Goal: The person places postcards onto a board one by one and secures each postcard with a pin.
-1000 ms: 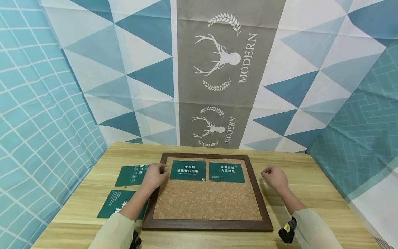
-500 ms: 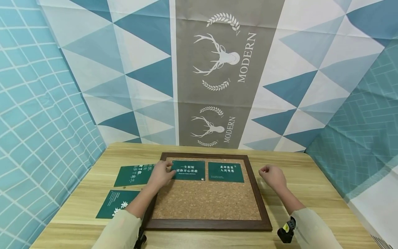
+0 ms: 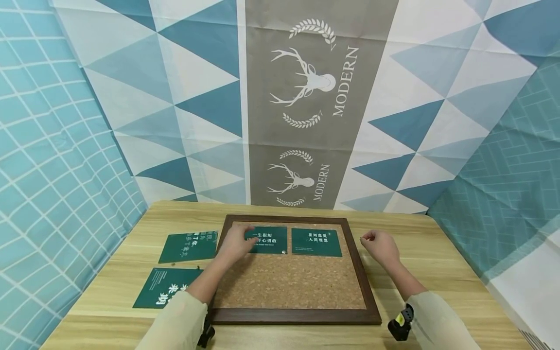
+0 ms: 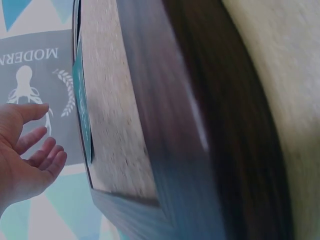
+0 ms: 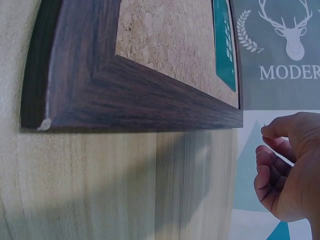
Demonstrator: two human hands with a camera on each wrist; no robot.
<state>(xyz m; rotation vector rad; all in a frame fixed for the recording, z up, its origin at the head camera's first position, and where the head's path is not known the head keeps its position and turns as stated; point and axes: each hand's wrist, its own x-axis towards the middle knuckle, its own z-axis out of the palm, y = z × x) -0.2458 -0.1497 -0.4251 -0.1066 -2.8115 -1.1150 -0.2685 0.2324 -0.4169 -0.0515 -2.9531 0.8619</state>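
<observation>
A framed cork board [image 3: 288, 284] lies on the table with two green cards along its upper part. My left hand [image 3: 236, 243] hovers over the left card [image 3: 274, 240], hiding its left end; the fingers are loosely bent and hold nothing in the left wrist view. A small shiny pin head [image 3: 284, 252] shows at that card's lower right corner. The right card [image 3: 316, 242] has a bright spot near its upper right corner. Just beyond the frame's right side, my right hand [image 3: 382, 248] pinches a push pin [image 5: 264, 125], its thin point sticking up from thumb and finger.
Two loose green cards, an upper card [image 3: 188, 246] and a lower card [image 3: 164, 288], lie on the wooden table [image 3: 109, 291] left of the board. The board's raised dark frame [image 3: 288, 316] surrounds the cork. A patterned cloth [image 3: 297, 121] hangs behind the table.
My left hand has moved right, from the frame's left side to over the left card. The right hand has hardly moved and stays pinched. The cards stay put.
</observation>
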